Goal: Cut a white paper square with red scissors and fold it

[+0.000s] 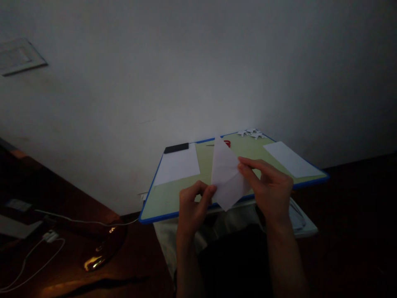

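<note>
A folded sheet of white paper (228,176), kite-like with its narrow point upward, is held up above the near part of a green board. My left hand (194,203) pinches its lower left edge between thumb and index finger. On the opposite side, my right hand (269,186) grips the right edge with thumb and fingertips. Creases run across the lower part of the paper. Behind it lie scissors with red handles (227,143), partly hidden by the paper.
The green board (169,200) has a blue rim. A white sheet (180,165) with a black flat object (176,148) lies at left, another white sheet (291,160) at right. Several cut paper shapes (252,133) sit at the far edge. A wall stands behind; a white cable (93,222) runs at left.
</note>
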